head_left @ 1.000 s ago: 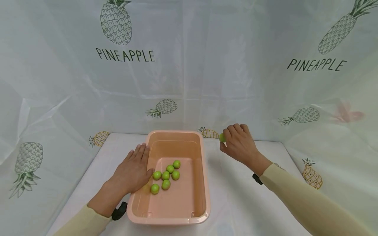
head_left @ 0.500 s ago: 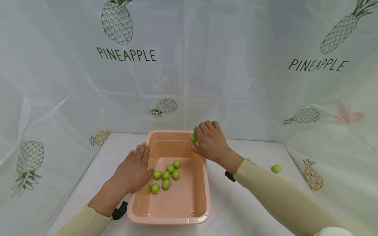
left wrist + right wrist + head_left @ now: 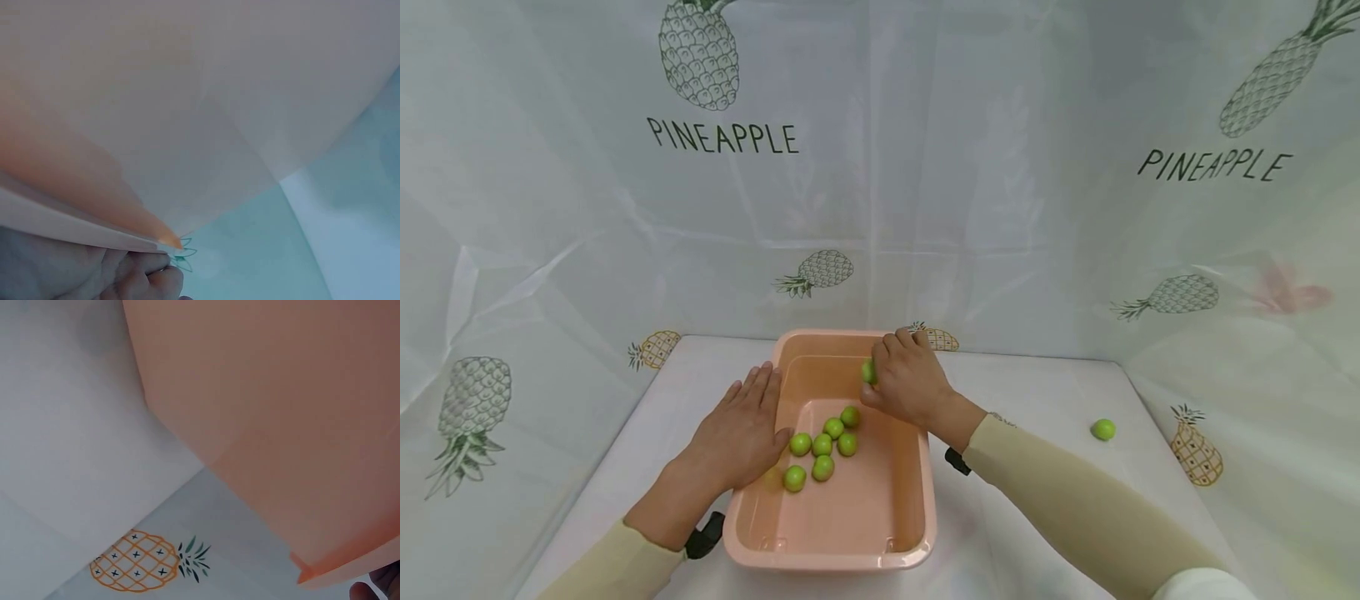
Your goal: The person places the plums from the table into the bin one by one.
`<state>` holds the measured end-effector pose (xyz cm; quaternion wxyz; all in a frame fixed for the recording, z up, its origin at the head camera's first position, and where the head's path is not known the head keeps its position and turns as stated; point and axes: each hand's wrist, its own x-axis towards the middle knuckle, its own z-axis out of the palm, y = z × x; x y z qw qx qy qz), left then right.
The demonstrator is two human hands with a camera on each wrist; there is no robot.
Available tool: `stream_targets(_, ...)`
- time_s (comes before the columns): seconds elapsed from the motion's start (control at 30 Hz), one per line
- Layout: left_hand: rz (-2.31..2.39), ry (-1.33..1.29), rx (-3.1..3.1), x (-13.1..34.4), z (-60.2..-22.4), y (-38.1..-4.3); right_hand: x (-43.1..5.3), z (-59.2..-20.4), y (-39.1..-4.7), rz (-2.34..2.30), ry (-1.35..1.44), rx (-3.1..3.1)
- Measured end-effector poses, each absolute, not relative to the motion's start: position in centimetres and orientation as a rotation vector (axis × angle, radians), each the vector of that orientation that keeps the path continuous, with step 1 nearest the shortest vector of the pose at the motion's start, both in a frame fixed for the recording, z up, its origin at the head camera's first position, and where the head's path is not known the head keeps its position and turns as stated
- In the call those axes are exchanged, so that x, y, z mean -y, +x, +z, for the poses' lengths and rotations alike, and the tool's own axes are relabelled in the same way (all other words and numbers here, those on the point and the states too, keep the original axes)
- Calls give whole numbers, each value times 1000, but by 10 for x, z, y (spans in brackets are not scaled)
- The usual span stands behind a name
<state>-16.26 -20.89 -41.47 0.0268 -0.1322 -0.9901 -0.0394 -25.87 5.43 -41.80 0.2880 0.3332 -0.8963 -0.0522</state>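
A pink plastic tub point(image 3: 850, 529) stands on the table, with several small round green fruits point(image 3: 822, 445) lying on its floor. My right hand point(image 3: 912, 382) is over the tub's far right part, pinching another small green fruit point(image 3: 869, 372) between thumb and fingers. Along the tub's left rim rests my left hand point(image 3: 730, 440), its fingers straight and its thumb reaching over the edge. From the left wrist, curled-looking fingertips point(image 3: 164, 281) show under the tub's rim. The right wrist view catches only fingertips point(image 3: 362, 591) at its lower right corner; the held fruit is hidden there.
One more green fruit point(image 3: 1103, 429) lies on the white table point(image 3: 1030, 392), to the right of the tub. A pale sheet point(image 3: 970, 208) printed with pineapples hangs behind the table and around its sides.
With the fruit in its grip, my right hand has travelled left from above the table to over the tub. The lone fruit on the right has come out from behind the forearm.
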Motion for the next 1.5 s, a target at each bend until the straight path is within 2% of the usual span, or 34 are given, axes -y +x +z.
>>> stream_targets(0.53, -128, -409, 3049, 207, -413, -163, -57, -420, -257, -181, 780, 2451)
stream_targets(1.5, -138, -454, 3015, 208, -415, -161, -65, -418, -257, -132, 798, 2321)
